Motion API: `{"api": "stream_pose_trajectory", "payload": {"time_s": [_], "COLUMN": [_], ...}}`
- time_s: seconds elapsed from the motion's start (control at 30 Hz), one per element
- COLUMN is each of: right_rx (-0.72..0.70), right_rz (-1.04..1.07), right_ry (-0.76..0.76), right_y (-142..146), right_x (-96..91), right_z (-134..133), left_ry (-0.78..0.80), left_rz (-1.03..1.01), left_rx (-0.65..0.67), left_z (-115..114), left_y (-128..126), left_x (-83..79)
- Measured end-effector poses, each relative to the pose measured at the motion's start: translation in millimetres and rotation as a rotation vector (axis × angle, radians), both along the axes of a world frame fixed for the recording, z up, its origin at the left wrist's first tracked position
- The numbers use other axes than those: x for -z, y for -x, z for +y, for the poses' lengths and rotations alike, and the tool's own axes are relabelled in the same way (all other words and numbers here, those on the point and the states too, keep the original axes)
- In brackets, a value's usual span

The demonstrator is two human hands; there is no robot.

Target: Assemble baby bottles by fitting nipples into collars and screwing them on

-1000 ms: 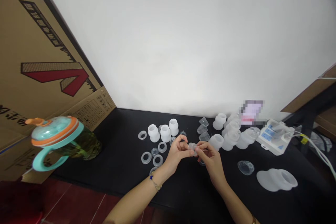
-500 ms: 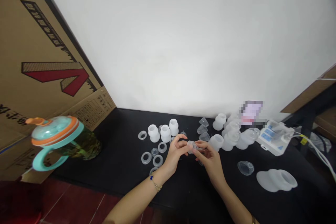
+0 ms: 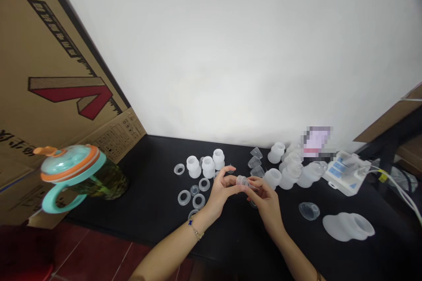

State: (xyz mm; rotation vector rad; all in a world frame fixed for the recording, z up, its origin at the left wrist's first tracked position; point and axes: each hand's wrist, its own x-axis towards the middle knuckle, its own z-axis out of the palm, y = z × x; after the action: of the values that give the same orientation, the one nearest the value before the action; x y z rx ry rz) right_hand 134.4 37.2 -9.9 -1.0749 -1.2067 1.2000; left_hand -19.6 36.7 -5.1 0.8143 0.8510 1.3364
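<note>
Farthest left of the left hand stands a clear jug with a turquoise handle and orange-trimmed lid [image 3: 70,164]. Nearer that hand, flat translucent plastic rings [image 3: 183,197] lie on the black counter [image 3: 148,180], around a small clear dome-shaped piece [image 3: 194,190]; beyond them stand 3 white waisted plastic containers [image 3: 208,167]. The left hand [image 3: 220,193] pinches a small clear ridged plastic piece [image 3: 242,180] between thumb and curled fingers, 1 finger lifted away. The right hand [image 3: 266,202] is closed on the piece's other side, thumb and fingertips together.

The step in hand looks like fine fingertip work on this piece, held in front of the person with 2 hands; whether it has 2 parts is too small to tell. The next move seems to call for a steady left pinch and light, precise pressure or turning from the right.

Just beyond the right hand lie 3 clear plastic cups [image 3: 254,162]; to its right, frosted bulbous bottles [image 3: 290,174], a clear domed cap [image 3: 309,211] and a frosted bottle on its side [image 3: 346,227].
</note>
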Motion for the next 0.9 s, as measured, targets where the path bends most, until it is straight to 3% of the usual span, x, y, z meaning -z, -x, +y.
{"api": "stream_pose_trajectory", "payload": {"time_s": [0.9], "right_rx": [0.038], "right_rz": [-0.010], "right_ry": [-0.016], "right_y": [-2.6], "right_x": [-2.1], "right_z": [-1.8], "left_ry": [0.070], "left_rz": [-0.018], "left_rx": [-0.021], "left_z": [-0.3], "left_y": [3.6], "left_x": [-2.5]}}
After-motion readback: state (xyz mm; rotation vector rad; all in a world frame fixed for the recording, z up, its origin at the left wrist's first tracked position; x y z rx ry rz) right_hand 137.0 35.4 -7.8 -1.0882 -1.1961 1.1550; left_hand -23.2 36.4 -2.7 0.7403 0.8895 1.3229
